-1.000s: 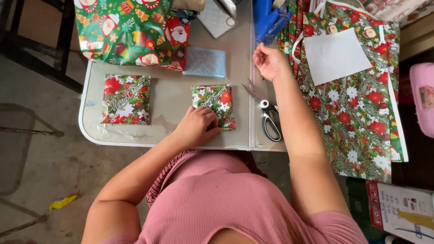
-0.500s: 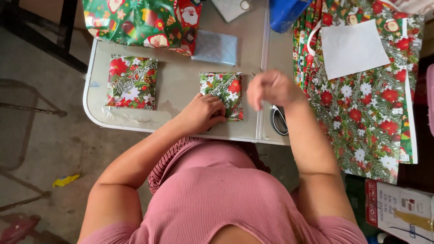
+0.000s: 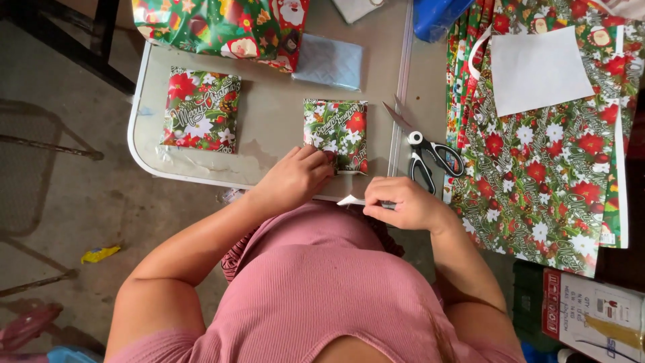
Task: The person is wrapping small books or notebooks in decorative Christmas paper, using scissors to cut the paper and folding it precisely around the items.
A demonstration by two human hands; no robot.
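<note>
A small parcel [image 3: 338,133] wrapped in red and green flower paper lies near the table's front edge. My left hand [image 3: 293,179] presses on its lower left corner. My right hand [image 3: 402,202] sits just below the parcel at the table edge, fingers pinched on a small white strip of tape [image 3: 349,199]. Black-handled scissors [image 3: 424,149] lie shut right of the parcel. A second wrapped parcel [image 3: 202,109] lies at the table's left.
Sheets of the same flower paper [image 3: 537,154] cover the table [image 3: 269,101] at the right, with a white sheet [image 3: 535,69] on top. A big wrapped gift [image 3: 222,23], a grey packet [image 3: 329,62] and a blue thing [image 3: 437,17] lie at the far edge. A carton [image 3: 591,316] stands at lower right.
My right hand came back from the far side of the table to the front edge beside the parcel, now pinching a tape strip. My left hand stayed on the parcel.
</note>
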